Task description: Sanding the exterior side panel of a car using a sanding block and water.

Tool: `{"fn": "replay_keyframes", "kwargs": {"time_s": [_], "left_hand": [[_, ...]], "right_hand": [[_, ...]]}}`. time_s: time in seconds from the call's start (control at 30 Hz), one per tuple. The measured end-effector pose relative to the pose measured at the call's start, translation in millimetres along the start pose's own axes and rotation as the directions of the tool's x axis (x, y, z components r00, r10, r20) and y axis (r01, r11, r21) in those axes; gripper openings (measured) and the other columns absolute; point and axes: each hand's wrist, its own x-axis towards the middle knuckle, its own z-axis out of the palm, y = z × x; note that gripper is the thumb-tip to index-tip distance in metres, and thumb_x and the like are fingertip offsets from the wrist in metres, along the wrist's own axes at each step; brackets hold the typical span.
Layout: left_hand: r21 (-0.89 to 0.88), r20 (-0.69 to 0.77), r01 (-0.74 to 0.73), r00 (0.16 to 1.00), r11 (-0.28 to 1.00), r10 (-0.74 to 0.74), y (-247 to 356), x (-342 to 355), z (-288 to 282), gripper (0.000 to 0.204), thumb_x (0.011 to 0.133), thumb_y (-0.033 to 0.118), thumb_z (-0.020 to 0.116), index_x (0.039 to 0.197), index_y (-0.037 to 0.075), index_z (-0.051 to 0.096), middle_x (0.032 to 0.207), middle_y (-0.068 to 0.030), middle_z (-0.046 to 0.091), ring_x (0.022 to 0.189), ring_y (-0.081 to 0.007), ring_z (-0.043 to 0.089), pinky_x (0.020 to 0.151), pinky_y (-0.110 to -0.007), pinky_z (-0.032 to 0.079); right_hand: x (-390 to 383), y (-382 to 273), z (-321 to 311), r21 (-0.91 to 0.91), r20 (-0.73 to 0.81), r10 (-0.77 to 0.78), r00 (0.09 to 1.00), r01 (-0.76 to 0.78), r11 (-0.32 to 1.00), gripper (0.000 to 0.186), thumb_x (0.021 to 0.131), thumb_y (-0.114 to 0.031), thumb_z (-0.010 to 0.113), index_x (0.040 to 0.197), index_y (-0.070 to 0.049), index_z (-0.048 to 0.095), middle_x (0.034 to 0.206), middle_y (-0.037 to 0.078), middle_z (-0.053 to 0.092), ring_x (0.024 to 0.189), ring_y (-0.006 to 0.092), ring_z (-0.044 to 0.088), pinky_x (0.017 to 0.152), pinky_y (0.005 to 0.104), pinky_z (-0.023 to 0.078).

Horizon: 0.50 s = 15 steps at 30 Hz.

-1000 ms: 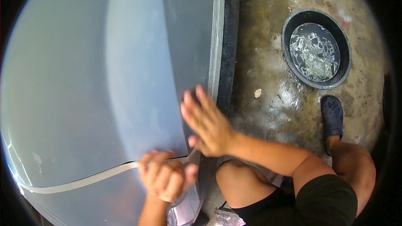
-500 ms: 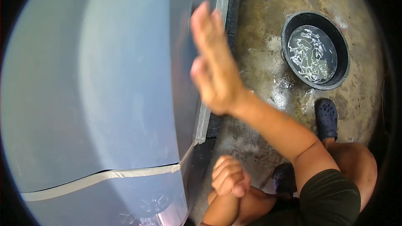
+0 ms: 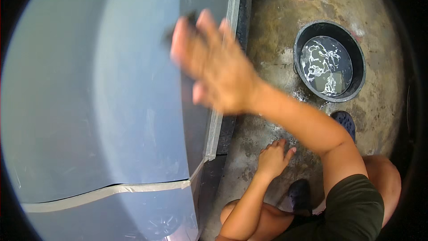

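At 4 o'clock, the left hand (image 3: 273, 159) hangs over the concrete floor (image 3: 276, 53), fingers loosely spread and nothing seen in it; I judge it idle, perhaps held off for balance. At 12, the right hand (image 3: 223, 71) extends over the near edge of the smooth grey panel (image 3: 67, 98), which lies toward 9. Its fingertips show apart, but blur prevents me telling whether it touches the panel or grips anything; a dark smear (image 3: 174, 34) past them is unidentified. Pale masking tape (image 3: 89, 200) runs at 8, presumably to cover the panel's border. The black tub (image 3: 355, 58) of water stands at 2, likely for that hand's convenience.
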Motion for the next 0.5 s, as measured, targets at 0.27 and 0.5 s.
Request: {"fn": "replay_keyframes", "kwargs": {"time_s": [0.27, 0.5], "left_hand": [[-0.107, -0.145, -0.153, 0.98, 0.982, 0.137, -52.3, 1.1, 56.0, 0.057, 0.108, 0.049, 0.059, 0.145, 0.006, 0.06, 0.134, -0.0236, 0.071, 0.122, -0.0465, 0.068, 0.107, -0.057, 0.051], [0.027, 0.064, 0.019, 0.998, 0.999, -0.021, -8.3, 7.7, 19.1, 0.056, 0.107, 0.047, 0.061, 0.144, 0.005, 0.061, 0.13, -0.0257, 0.072, 0.122, -0.0491, 0.066, 0.105, -0.056, 0.053]], "right_hand": [[-46.6, -88.3, 15.2, 0.297, 0.019, -0.243, 0.97, 0.226, 0.928, 0.074, 0.112, -0.053, 0.038, 0.174, -0.012, 0.026, 0.181, 0.009, 0.022, 0.169, 0.0367, 0.006, 0.133, 0.0607, -0.007], [18.5, 9.9, 10.4, 0.105, -0.125, 0.102, 0.987, -0.089, 0.991, 0.079, 0.112, -0.057, 0.037, 0.175, -0.013, 0.02, 0.183, 0.011, 0.016, 0.167, 0.0485, 0.004, 0.123, 0.081, 0.003]]}}
